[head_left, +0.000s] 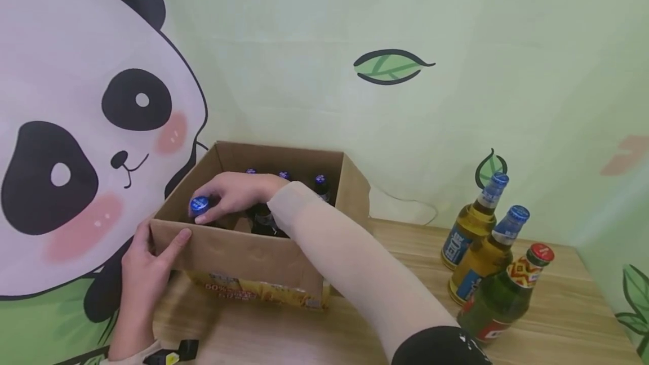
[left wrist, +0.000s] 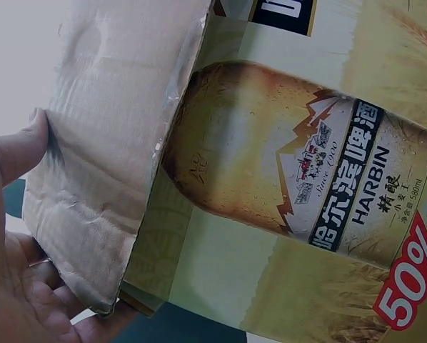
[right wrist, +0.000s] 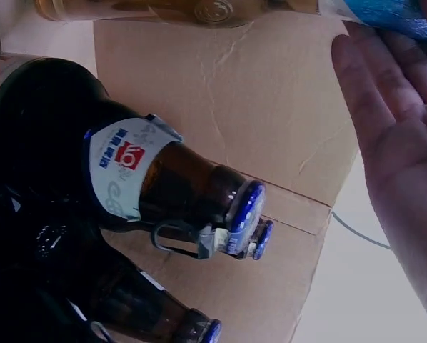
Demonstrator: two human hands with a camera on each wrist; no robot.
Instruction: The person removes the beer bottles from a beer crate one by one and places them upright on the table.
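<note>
An open cardboard box (head_left: 233,246) stands on the wooden table. My left hand (head_left: 147,275) grips its front left corner, thumb on the front flap (left wrist: 106,143) and fingers round the side. Reaching into the box, my right hand (head_left: 235,190) holds a beer bottle (head_left: 199,205) by its neck, just under the blue cap. That bottle's pale amber glass and blue neck foil (right wrist: 392,14) lie along the top of the right wrist view; its base is out of view. Dark brown bottles (right wrist: 192,179) with blue caps also stand in the box.
At the table's right stand two amber bottles with blue caps, one farther back (head_left: 471,224) and one nearer (head_left: 484,263), plus a green bottle (head_left: 502,297) with a red cap. A printed panda backdrop (head_left: 284,61) hangs behind the box. A thin cord (head_left: 431,213) lies behind the table.
</note>
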